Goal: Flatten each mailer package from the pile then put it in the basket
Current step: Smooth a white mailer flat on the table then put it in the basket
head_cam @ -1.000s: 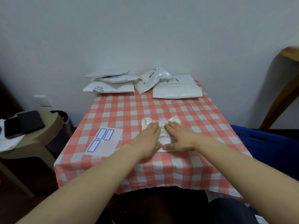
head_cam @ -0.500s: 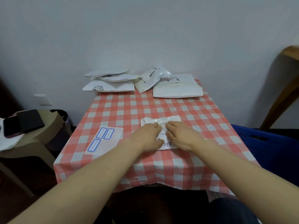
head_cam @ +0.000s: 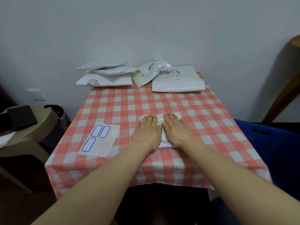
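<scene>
Hands are pressing flat now: left hand [head_cam: 146, 132] & right hand [head_cam: 176, 130] lying palm-down, fingers straight & close together, on the mailer [head_cam: 159, 120] at table [head_cam: 162, 101] center-near, having slid forward w/ fingers uncurling, so flattening is nearly done. Pile [head_cam: 139, 75] is waiting far. Basket [head_cam: 266, 140] at right is getting cut off; mailer mostly hidden.

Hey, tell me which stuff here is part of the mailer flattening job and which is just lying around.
Part of the job:
- mailer pressed flat under the left hand and right hand
- pile of mailers at the far edge
- blue basket on the right

Just lying about:
- label sheet
- dark items on the side stool
- bin
</scene>
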A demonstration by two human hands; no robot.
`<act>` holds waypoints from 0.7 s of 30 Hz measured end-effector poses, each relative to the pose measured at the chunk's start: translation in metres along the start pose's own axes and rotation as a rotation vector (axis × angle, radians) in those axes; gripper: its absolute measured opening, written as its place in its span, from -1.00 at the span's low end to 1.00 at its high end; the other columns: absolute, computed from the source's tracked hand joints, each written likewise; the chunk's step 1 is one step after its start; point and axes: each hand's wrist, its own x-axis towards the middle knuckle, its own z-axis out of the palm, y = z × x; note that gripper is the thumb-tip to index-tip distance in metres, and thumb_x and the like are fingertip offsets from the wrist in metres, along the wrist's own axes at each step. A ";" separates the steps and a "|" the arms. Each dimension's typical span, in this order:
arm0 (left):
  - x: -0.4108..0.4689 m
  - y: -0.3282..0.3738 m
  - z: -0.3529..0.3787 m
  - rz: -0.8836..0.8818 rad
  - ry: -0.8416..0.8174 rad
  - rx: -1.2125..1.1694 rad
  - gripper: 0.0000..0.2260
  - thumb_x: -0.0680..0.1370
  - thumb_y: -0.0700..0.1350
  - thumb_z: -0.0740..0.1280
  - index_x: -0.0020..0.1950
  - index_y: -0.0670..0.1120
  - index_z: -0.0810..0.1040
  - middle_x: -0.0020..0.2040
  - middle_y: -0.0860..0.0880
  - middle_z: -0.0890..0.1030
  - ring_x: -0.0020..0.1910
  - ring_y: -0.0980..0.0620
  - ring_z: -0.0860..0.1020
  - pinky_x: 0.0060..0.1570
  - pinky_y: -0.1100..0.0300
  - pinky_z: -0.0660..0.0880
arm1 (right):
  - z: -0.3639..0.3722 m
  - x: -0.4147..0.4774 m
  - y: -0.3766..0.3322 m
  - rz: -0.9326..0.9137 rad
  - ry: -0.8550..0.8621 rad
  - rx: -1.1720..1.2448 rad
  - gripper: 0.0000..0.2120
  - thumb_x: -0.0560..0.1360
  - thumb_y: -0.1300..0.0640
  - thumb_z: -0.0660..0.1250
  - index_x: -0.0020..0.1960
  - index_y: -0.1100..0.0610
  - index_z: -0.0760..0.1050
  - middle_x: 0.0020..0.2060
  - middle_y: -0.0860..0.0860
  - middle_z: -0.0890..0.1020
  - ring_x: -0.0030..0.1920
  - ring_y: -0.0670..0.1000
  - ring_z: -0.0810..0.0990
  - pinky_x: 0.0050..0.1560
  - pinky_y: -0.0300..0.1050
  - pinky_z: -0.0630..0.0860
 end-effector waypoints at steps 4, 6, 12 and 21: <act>0.001 -0.001 0.001 0.007 -0.004 0.032 -0.52 0.67 0.00 -0.17 0.56 -0.14 -0.14 0.57 -0.08 -0.11 0.55 -0.01 -0.13 0.49 0.06 -0.21 | 0.004 -0.002 0.001 -0.005 0.001 -0.022 -0.50 0.66 0.00 -0.17 0.56 0.13 -0.08 0.55 0.02 -0.02 0.54 -0.02 -0.11 0.49 -0.06 -0.21; 0.001 -0.001 0.003 0.005 0.003 0.062 -0.52 0.66 -0.02 -0.17 0.56 -0.15 -0.14 0.57 -0.09 -0.10 0.55 -0.02 -0.12 0.50 0.05 -0.19 | 0.006 -0.001 0.001 -0.007 0.007 -0.042 -0.50 0.66 0.00 -0.17 0.56 0.13 -0.06 0.55 0.03 -0.01 0.54 -0.01 -0.10 0.49 -0.09 -0.20; 0.000 0.000 0.007 0.002 0.014 0.036 -0.52 0.67 -0.02 -0.16 0.56 -0.15 -0.15 0.57 -0.09 -0.12 0.54 -0.03 -0.14 0.49 0.09 -0.20 | 0.011 0.000 0.002 -0.015 0.025 -0.031 -0.50 0.66 0.00 -0.17 0.56 0.13 -0.05 0.55 0.04 0.00 0.54 -0.01 -0.10 0.49 -0.10 -0.18; 0.004 -0.001 0.002 0.023 -0.059 -0.063 -0.52 0.68 -0.03 -0.12 0.56 -0.17 -0.12 0.57 -0.12 -0.12 0.54 -0.06 -0.14 0.48 0.12 -0.18 | 0.005 0.000 0.002 -0.013 -0.064 0.031 -0.51 0.67 0.01 -0.15 0.56 0.14 -0.07 0.55 0.06 -0.04 0.54 0.02 -0.12 0.49 -0.04 -0.20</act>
